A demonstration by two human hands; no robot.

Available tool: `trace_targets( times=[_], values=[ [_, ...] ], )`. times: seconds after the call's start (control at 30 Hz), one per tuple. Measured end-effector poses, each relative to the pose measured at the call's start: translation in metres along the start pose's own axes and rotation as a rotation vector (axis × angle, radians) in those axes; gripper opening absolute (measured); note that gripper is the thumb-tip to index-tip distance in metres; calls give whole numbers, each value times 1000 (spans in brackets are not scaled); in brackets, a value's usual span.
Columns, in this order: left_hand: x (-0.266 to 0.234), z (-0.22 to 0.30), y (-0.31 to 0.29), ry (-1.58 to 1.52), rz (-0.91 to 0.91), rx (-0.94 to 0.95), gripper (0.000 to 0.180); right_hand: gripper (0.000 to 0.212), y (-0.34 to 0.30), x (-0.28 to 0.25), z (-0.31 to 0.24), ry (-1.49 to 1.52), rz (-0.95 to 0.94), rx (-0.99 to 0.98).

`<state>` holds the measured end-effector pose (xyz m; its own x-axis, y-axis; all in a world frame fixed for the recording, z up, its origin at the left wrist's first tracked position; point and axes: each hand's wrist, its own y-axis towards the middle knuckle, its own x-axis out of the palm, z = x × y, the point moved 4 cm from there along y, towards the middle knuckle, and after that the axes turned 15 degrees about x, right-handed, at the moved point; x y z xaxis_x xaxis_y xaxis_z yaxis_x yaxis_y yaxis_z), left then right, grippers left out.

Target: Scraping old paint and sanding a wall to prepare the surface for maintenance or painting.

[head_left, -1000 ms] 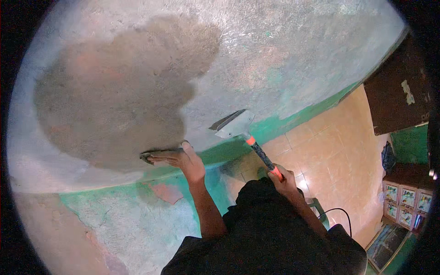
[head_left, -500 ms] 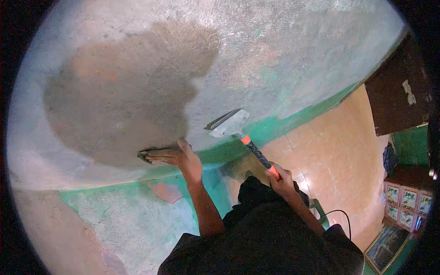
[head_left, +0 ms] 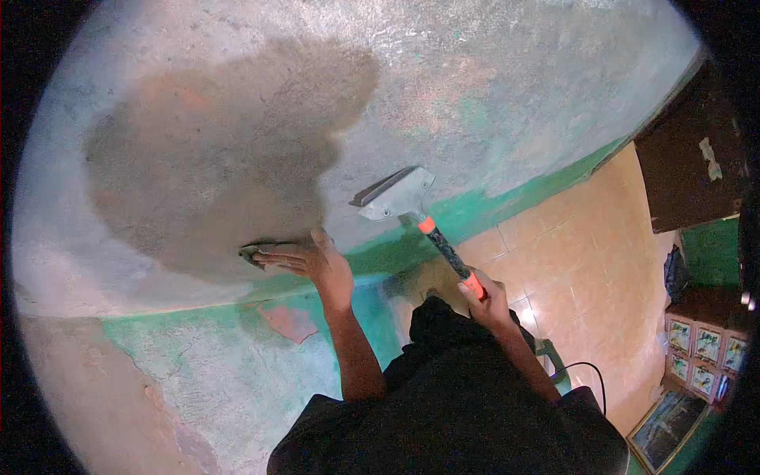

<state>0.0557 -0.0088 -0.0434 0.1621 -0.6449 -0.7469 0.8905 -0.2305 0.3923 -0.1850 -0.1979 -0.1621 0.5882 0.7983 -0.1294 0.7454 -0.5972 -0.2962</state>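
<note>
My left hand (head_left: 313, 265) presses flat against the grey wall (head_left: 491, 87), its fingers on a small flat dark tool (head_left: 257, 252) at the lower edge of a damp brownish patch (head_left: 214, 158). My right hand (head_left: 487, 297) grips the black and orange handle of a wide-bladed scraper (head_left: 396, 194). The scraper's metal blade is raised against the wall, to the right of the damp patch and just above the green band (head_left: 507, 198).
Below the grey area the wall is painted green with peeling spots (head_left: 289, 321). An orange tiled floor (head_left: 586, 261) lies to the right, with a dark cabinet (head_left: 689, 166), stacked boxes (head_left: 701, 348), a black cable (head_left: 582, 368) and a framed picture (head_left: 665, 427).
The scraper has swung upward and left along the wall, its blade turning to show its broad face. My left hand has stayed on the small tool.
</note>
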Motion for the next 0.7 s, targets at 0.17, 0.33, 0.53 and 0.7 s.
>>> trace_targets(
  times=[0.17,0.33,0.53,0.7],
  values=[
    [-15,0,-4,15,37,24,89,22,-6,-3,8,-98,25,-65],
    [-10,11,-3,26,63,49,88,32,-2,-3,1,-66,-42,0],
    [-16,15,-3,49,102,62,88,32,-5,-2,10,-107,-33,-51],
    [-14,25,-2,59,145,83,88,22,-4,-1,6,-35,62,-129]
  ],
)
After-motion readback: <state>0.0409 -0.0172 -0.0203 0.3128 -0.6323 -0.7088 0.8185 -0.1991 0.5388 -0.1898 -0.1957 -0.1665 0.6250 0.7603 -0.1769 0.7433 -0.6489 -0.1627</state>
